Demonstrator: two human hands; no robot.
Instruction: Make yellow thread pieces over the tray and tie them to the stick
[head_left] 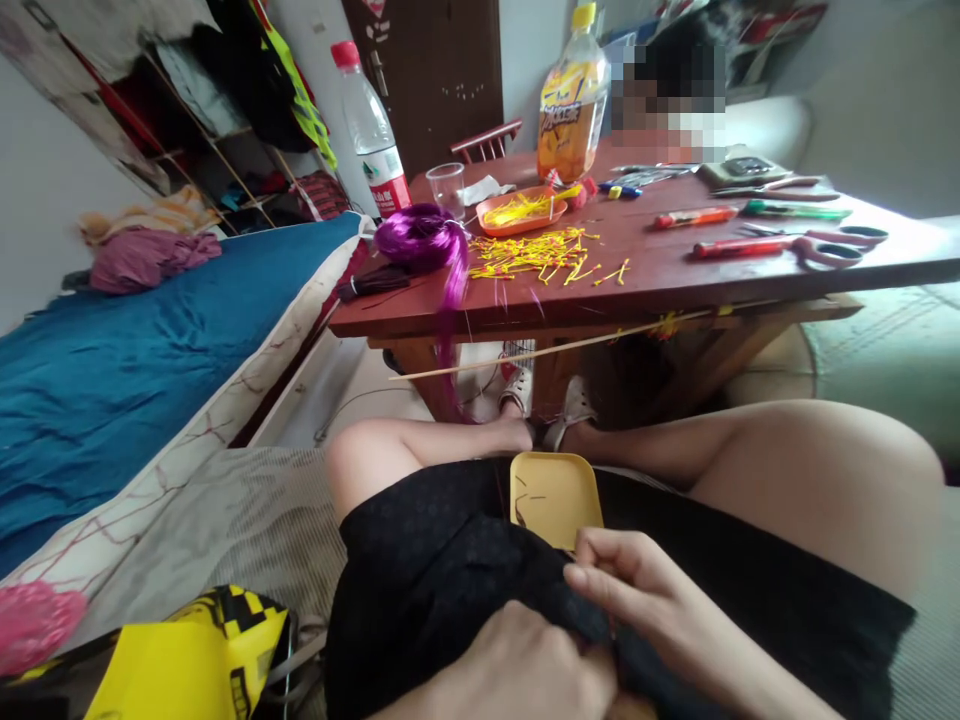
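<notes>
My left hand (529,665) is curled closed low over the black cloth on my lap. Its fingertips are hidden, so what it holds does not show. Just to the right, my right hand (634,580) has thumb and forefinger pressed together in a pinch. A thin dark strand (613,630) shows faintly below it, but I cannot tell which hand holds it. Beyond my fingers, a small yellow tray (559,490) rests on my lap with a few thin dark pieces in it. A brownish thing, mostly cut off, shows at the bottom edge.
On the red table (480,312) are purple thread (420,240), yellow stems (532,255), an orange dish (523,212), two bottles, pens and scissors (832,245). A thin stick (525,355) juts along its front edge. A blurred-out person is behind. Left stands a blue-covered bed (150,350).
</notes>
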